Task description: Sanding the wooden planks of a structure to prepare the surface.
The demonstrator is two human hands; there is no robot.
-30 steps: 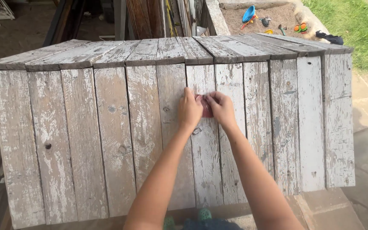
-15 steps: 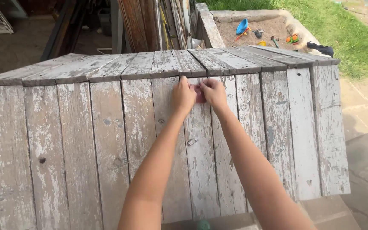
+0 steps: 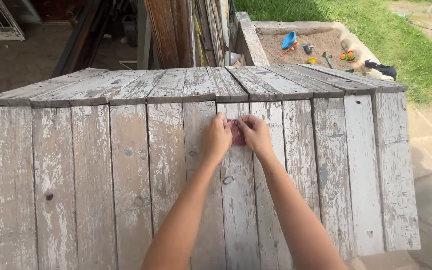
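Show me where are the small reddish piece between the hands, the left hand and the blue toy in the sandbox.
small reddish piece (image 3: 237, 135), head view, its visible middle between the hands.
left hand (image 3: 218, 137), head view, back of the hand.
blue toy (image 3: 289, 40), head view, middle of its blue scoop.

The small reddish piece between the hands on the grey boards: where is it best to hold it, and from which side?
The small reddish piece lies flat on the wooden board surface, so probably pinch its left and right edges. The left hand and right hand already cover those sides. Its exact shape is hidden.
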